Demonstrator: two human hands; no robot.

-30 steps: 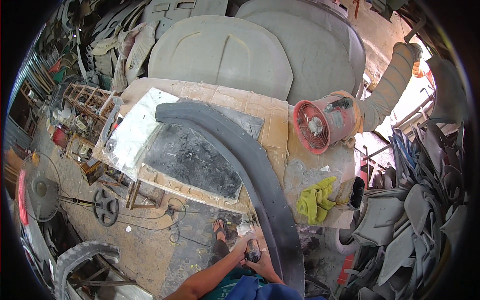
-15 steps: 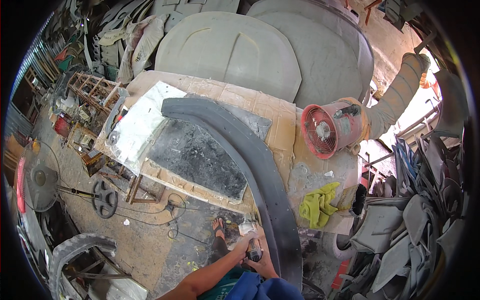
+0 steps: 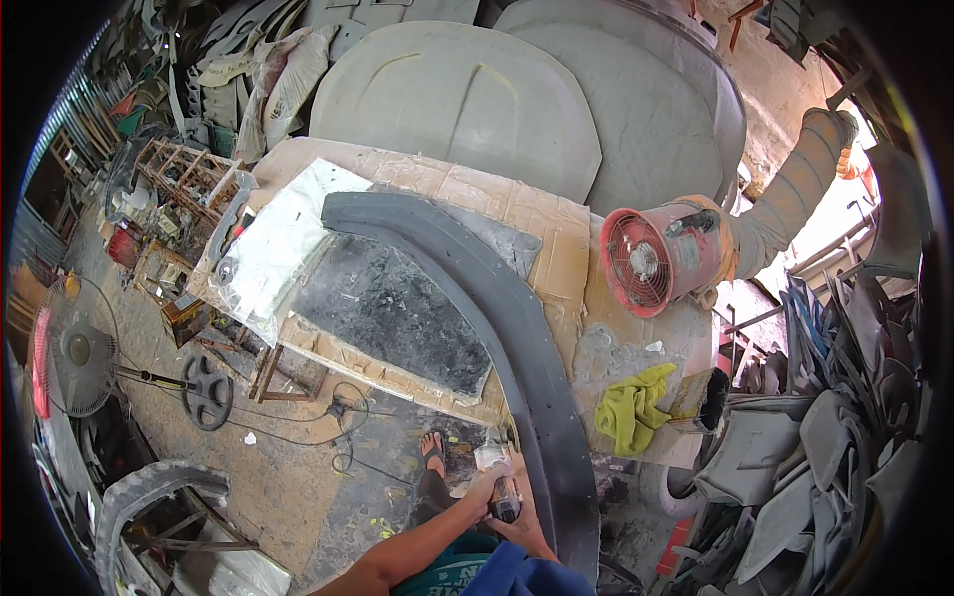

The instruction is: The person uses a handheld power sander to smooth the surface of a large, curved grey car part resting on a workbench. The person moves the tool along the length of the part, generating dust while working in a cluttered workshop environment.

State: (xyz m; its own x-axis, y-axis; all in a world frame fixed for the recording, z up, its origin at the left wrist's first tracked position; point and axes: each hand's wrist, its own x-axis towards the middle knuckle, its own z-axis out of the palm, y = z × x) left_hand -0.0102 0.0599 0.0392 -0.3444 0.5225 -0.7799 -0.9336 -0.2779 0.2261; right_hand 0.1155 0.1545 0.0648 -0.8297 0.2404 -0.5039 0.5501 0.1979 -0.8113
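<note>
Both my hands are closed around an angle grinder (image 3: 506, 500) with a dark body and a dusty, pale front. My left hand (image 3: 484, 489) wraps the tool from its left side. Lower down, my right hand (image 3: 521, 525) grips the rear part of the body. The grinder's head lies against or very near the inner edge of a long, curved dark grey panel (image 3: 484, 316), shaped like a fender flare; contact is hard to make out. This panel arcs across a cardboard-covered table (image 3: 556, 260), with its near end close to my body.
A red drum blower (image 3: 636, 260) with a wide duct (image 3: 795, 189) stands at the table's right, near a yellow-green cloth (image 3: 634, 407). A pedestal fan (image 3: 81, 348) stands left. Cables (image 3: 343, 422) cross the floor. Stacked grey panels (image 3: 785, 447) crowd the right side.
Almost nothing differs. The view has shifted very slightly, and both hands keep their grip on the grinder at the panel's inner edge.
</note>
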